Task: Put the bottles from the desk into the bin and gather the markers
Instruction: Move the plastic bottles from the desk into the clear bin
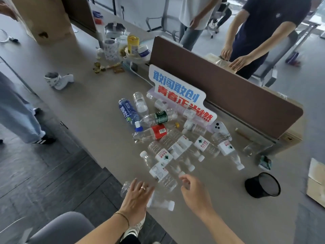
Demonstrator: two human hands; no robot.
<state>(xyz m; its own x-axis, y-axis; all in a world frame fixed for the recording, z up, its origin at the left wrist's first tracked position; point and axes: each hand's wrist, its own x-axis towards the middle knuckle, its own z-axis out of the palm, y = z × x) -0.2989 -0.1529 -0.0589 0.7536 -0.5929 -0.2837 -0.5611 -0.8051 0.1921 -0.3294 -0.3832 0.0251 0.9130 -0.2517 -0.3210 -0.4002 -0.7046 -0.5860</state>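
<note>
The left hand [136, 194] is seen low in the view, fingers spread and laid flat over a clear bottle [159, 202] lying on its side at the near edge of the desk [88, 110]; whether the bottle is actually gripped cannot be told. A ring is worn on one finger and a thin band at the wrist. The right hand [195, 192] is held just beside it, above the desk, fingers loosely curled and apart, with nothing enclosed; its fingertips are near the base of a white-labelled bottle [159, 170].

Beyond the hands, a heap of empty plastic bottles is spread on their sides across the middle of the desk: several clear ones with white labels and white caps, a red-labelled bottle [154, 132], a green-labelled bottle [159, 117] and a blue bottle [127, 110]. Behind the heap, a printed sign [177, 92] in blue and red characters is stood against a brown divider panel [228, 88].

To the right of the hands, well apart from the heap, a black mesh bin [263, 184] is lying tipped over, its open mouth turned towards the right. No markers can be made out. Jars and cups [123, 46] are clustered at the far end of the desk, and other people are standing around it.
</note>
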